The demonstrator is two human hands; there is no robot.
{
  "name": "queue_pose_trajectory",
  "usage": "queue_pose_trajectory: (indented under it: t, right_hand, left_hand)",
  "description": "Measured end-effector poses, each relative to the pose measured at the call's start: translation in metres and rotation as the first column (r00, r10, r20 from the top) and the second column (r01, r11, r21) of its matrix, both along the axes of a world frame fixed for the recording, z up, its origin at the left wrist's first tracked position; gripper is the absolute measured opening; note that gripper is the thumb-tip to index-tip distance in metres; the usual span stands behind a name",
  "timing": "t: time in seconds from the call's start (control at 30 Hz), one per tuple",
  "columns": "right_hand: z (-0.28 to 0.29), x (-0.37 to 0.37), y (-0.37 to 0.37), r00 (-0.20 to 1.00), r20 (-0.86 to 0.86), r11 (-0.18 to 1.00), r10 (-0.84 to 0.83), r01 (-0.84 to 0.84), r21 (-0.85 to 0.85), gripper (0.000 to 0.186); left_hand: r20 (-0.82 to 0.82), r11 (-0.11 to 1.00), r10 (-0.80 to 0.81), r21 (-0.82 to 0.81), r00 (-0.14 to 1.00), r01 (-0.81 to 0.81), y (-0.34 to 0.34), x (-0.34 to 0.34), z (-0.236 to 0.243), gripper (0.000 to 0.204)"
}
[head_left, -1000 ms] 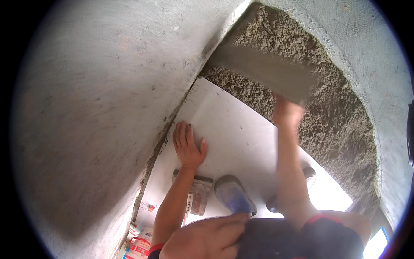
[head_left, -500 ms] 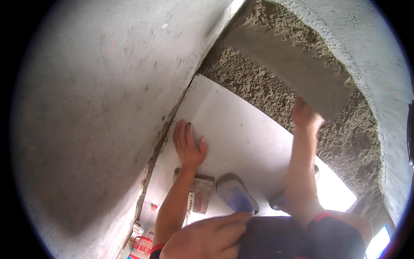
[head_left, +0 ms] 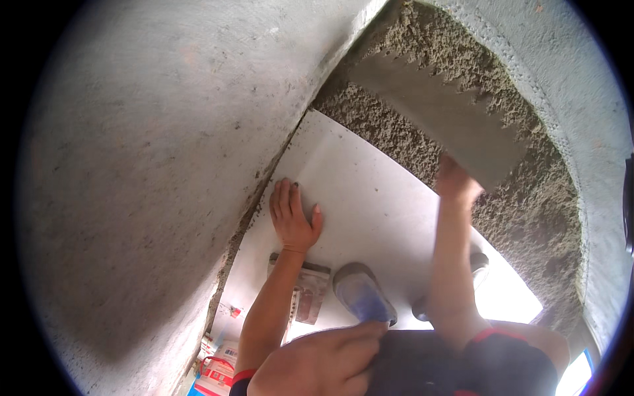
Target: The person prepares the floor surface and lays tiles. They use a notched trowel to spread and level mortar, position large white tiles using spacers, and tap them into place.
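Note:
My left hand [head_left: 294,214] lies flat, fingers spread, on a large pale tile slab [head_left: 360,178], close to the wall. My right hand [head_left: 457,181] is closed at the near edge of the mortar bed [head_left: 403,119], past the slab's curved-looking edge. It grips what appears to be a long straightedge [head_left: 403,113], mortar-coloured and hard to tell from the bed. Beyond it lies a smoothed band of wet mortar [head_left: 462,115] with a ragged far border. The mortar around the band is rough and crumbly.
A plastered wall [head_left: 152,152] rises on the left, another wall [head_left: 588,125] curves round the right. Below my left wrist lies a mortar-stained rectangular tool [head_left: 310,300]. My shoes [head_left: 360,290] stand on the slab. A red-and-white bag [head_left: 218,373] sits at lower left.
My right hand has drawn back toward me and slightly left, with the straight lower edge of the smoothed band. The left hand stays flat on the slab; the view has shifted a little.

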State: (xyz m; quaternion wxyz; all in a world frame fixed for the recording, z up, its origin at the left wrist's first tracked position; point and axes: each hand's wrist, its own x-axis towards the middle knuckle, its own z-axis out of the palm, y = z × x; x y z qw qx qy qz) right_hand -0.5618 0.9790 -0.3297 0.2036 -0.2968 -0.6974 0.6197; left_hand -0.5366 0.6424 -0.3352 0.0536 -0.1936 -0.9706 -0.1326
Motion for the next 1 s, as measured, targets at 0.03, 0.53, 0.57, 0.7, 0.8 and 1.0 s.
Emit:
queue_pose_trajectory:
  t: [0.03, 0.53, 0.57, 0.7, 0.8, 1.0]
  right_hand:
    - [-0.007, -0.009, -0.014, 0.998, 0.041, 0.998, -0.052, 0.051, 0.028, 0.034]
    - [0.034, -0.063, -0.072, 0.994, -0.058, 0.973, -0.096, 0.081, -0.217, 0.015]
    - [0.043, -0.066, -0.07, 0.982, -0.143, 0.857, -0.124, 0.033, -0.514, 0.015]
    - [0.058, -0.063, -0.06, 0.959, -0.222, 0.872, -0.178, 0.049, -0.486, 0.019]
    - [0.11, -0.068, -0.062, 0.96, -0.12, 0.858, -0.254, 0.166, -0.486, 0.019]
    - [0.061, -0.068, -0.07, 0.997, -0.062, 0.975, -0.046, 0.032, -0.22, 0.012]
  left_hand:
    - [-0.003, 1.0, -0.006, 0.006, 1.0, 0.006, 0.008, -0.006, 0.002, 0.061]
    - [0.0, 1.0, -0.002, 0.009, 1.0, 0.002, 0.001, -0.001, 0.001, 0.06]
    - [0.005, 1.0, -0.002, 0.013, 1.0, 0.002, 0.0, -0.002, 0.0, 0.06]
    - [0.007, 0.999, -0.005, 0.036, 1.0, 0.005, 0.004, -0.004, 0.001, 0.06]
    - [0.022, 0.999, -0.003, 0.038, 1.0, 0.003, 0.001, -0.001, 0.002, 0.061]
    - [0.032, 0.998, -0.014, 0.056, 0.999, 0.012, 0.006, -0.004, 0.005, 0.061]
